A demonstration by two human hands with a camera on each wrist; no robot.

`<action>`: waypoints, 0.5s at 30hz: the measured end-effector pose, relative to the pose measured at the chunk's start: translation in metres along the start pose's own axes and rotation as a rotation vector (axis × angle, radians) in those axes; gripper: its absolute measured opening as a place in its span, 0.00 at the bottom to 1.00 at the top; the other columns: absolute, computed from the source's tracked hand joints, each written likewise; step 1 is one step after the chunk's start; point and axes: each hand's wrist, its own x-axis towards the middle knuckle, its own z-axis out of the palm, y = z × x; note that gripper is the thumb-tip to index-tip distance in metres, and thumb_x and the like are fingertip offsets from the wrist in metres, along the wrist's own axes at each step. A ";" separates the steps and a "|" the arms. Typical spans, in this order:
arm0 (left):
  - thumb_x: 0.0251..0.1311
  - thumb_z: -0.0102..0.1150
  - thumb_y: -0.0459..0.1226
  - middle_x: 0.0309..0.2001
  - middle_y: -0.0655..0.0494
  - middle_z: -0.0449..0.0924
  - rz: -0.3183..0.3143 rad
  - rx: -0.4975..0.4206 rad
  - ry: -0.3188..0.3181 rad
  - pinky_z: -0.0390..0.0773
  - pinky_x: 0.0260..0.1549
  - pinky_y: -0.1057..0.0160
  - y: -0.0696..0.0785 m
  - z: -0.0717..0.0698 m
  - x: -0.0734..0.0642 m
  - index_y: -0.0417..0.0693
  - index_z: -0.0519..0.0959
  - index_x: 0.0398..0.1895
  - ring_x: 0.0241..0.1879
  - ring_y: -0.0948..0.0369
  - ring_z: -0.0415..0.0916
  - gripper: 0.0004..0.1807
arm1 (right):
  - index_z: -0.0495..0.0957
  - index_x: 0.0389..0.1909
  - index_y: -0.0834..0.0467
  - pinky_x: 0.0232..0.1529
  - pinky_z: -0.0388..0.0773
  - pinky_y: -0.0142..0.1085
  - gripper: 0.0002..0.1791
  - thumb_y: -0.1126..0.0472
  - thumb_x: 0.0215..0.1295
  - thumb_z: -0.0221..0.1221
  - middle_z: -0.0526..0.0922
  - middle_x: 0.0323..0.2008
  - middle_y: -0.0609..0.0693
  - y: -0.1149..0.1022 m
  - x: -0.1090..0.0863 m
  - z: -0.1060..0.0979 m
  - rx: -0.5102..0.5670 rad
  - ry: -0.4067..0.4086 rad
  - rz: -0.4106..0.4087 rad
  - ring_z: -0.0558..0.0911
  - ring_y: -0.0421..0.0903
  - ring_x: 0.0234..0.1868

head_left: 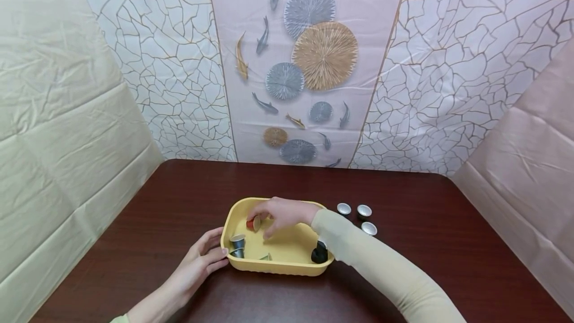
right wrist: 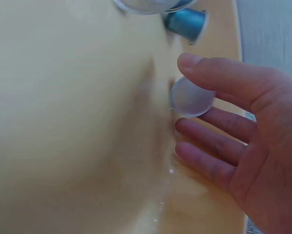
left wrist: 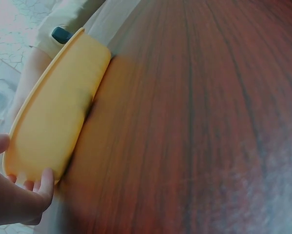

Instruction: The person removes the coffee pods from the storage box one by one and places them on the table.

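Your right hand hangs loosely spread over the red capsule — thumb apart, gripping nothing — in the left part of the yellow tray. Your left hand rests relaxed fingers against the tray's left end.

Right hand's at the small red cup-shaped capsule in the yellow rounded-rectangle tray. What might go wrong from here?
1. The small red cup-shaped capsule lies on its side beside the fingers of the right hand; a nudge might roll it away.
2. The cream fabric sleeve crosses above the right end of the yellow rounded-rectangle tray; it could catch the rim.
3. If the left hand slipped off the tray's left end, a bump might shift the tray.
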 end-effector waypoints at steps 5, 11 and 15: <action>0.66 0.54 0.34 0.71 0.37 0.58 -0.003 -0.001 -0.006 0.78 0.56 0.59 0.000 -0.001 0.000 0.42 0.54 0.75 0.59 0.58 0.73 0.36 | 0.76 0.57 0.54 0.54 0.79 0.35 0.29 0.62 0.53 0.73 0.83 0.50 0.47 0.001 0.004 0.005 -0.016 0.006 -0.010 0.82 0.46 0.50; 0.66 0.55 0.34 0.71 0.37 0.58 -0.001 0.001 -0.009 0.78 0.56 0.60 0.001 -0.001 0.001 0.42 0.54 0.74 0.59 0.58 0.72 0.36 | 0.77 0.56 0.54 0.53 0.78 0.32 0.27 0.62 0.55 0.71 0.83 0.50 0.47 0.001 0.008 0.007 -0.045 -0.001 -0.054 0.82 0.46 0.48; 0.65 0.54 0.34 0.71 0.37 0.58 0.007 -0.003 -0.011 0.77 0.56 0.60 -0.001 -0.001 0.001 0.42 0.54 0.74 0.60 0.57 0.72 0.36 | 0.77 0.55 0.52 0.50 0.77 0.28 0.25 0.62 0.55 0.71 0.84 0.47 0.47 0.001 0.010 0.009 -0.073 -0.019 -0.084 0.81 0.42 0.45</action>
